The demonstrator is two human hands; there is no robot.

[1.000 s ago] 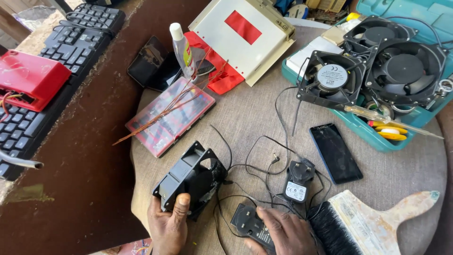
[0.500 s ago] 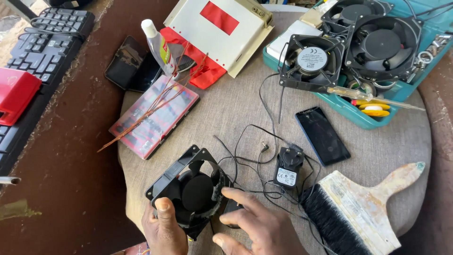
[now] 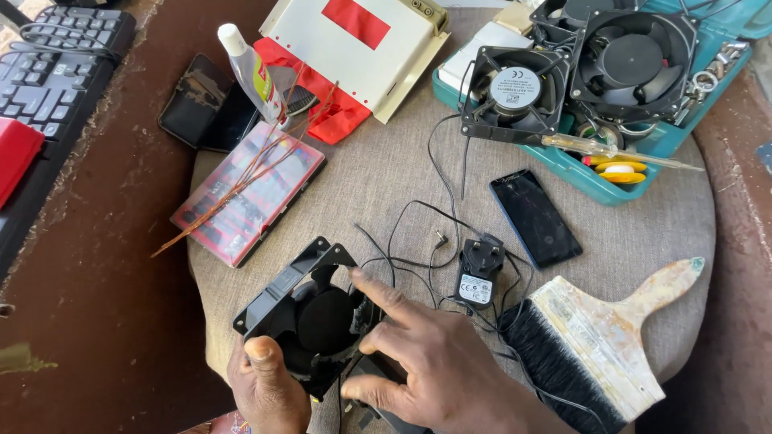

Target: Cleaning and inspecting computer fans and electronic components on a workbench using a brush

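Since prev. frames: right hand [image 3: 438, 362] has left the small black adapter and come over onto the black fan [image 3: 310, 317]; fan now tipped up more, its round opening facing the camera. Round grey-cloth stool top [image 3: 386, 173] – under everything, both hands at its near edge. Cream box w/ red patch [image 3: 354, 44] – far side, well beyond hands. Teal tray [image 3: 643, 173] – far right of hands, holding two more black fans [image 3: 515, 92] plus screwdriver and small hardware. Paint brush [image 3: 599, 337], black bristles, worn wood handle – just right of right hand. Pink flat parts case [image 3: 249, 193] w/ thin copper wires on it – beyond left hand. Black fan – between both hands, near edge of stool; left hand [image 3: 265, 386] grips its lower corner, thumb on frame; right hand fingers spread, touching fan's right edge, palm over a dark item I can't make out. Black phone [image 3: 535, 217] – beyond right hand, face up. White bottle [image 3: 253, 72] – far left. Black plug adapter [image 3: 478, 277] w/ thin cable – just past right fingertips, not touched.
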